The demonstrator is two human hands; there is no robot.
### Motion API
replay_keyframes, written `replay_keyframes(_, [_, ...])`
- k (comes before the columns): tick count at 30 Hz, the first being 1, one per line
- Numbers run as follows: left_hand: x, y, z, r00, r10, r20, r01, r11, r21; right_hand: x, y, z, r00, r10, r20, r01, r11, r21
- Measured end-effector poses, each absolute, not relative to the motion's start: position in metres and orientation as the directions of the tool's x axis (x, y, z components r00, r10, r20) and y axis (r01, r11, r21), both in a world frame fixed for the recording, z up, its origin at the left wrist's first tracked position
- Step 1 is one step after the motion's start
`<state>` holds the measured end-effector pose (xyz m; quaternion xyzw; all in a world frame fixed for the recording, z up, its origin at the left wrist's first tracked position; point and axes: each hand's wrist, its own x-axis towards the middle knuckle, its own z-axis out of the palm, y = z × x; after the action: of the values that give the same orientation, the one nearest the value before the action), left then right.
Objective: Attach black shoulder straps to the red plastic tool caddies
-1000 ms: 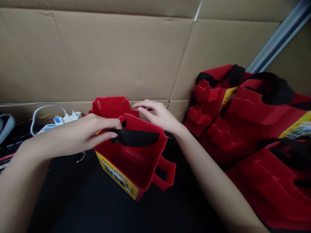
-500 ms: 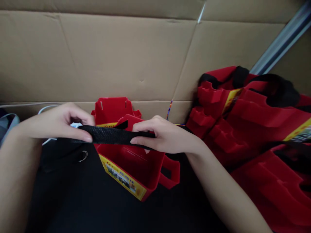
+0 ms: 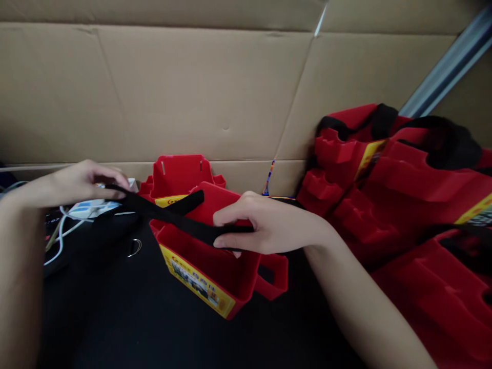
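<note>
A black webbing strap point(image 3: 169, 215) stretches between my hands, above a red plastic box point(image 3: 215, 271) with a yellow printed label. My left hand point(image 3: 92, 179) pinches the strap near its left end. Farther right, my right hand point(image 3: 265, 223) is closed on it between thumb and fingers, in front of the box's raised red back panel. A piece of the strap passes at that back panel; how it is fastened there is partly hidden by my right hand. Two metal rings point(image 3: 134, 248) lie on the black surface to the left of the box.
Another red box point(image 3: 180, 177) stands behind, by the cardboard wall point(image 3: 200, 92). Several red boxes with black straps point(image 3: 407, 189) crowd the right side. White cables and a power strip point(image 3: 92, 207) lie at the left. A thin multicoloured cord point(image 3: 269, 177) stands near the wall.
My left hand has moved left and slightly up with the strap's end. The strap, earlier broad side toward me, is now turned and slants down to my right hand, which has lowered slightly.
</note>
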<state>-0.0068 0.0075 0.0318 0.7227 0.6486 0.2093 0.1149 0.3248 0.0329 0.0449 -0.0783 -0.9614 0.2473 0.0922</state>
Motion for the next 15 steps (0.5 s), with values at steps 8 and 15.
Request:
replay_keyframes(8, [0.016,0.016,0.037,0.292,0.809,0.51,0.587,-0.573,0.573,0.328,0.034,0.046,-0.934,0.248,0.258,0.104,0.877,-0.468])
replay_keyframes(15, [0.067,0.003,0.042,0.335,0.646,0.686,0.558,-0.723,0.408,0.322,0.032,0.041,-0.785,0.463,0.412,0.142,0.782,-0.607])
